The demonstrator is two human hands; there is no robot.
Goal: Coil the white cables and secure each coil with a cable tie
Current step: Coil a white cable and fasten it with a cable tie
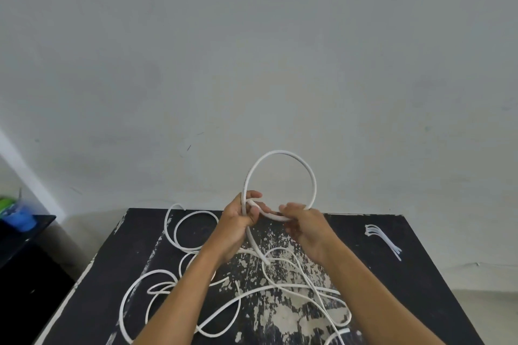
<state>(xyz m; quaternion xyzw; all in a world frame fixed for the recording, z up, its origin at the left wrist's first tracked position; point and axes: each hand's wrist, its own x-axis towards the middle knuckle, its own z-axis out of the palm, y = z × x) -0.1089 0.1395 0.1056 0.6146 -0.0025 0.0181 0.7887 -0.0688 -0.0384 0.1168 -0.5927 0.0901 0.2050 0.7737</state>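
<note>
Loose white cables sprawl across the worn black table nearest you — tangled, uncoiled. Above them your left hand grips one raised cable loop at its crossing; your right hand pinches its lower arc, just beside. Cable ties lie bundled far right, well apart.

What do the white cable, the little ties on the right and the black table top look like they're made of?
White cable: probably a plastic or rubber jacket, smooth and matte; it bends into even loops without kinking.
Cable ties: likely nylon or similar plastic, thin pale strips in a bundle; too small to be sure.
Table top: black paint over a harder, paler base, worn off in flaked patches; the base material is unclear.
</note>
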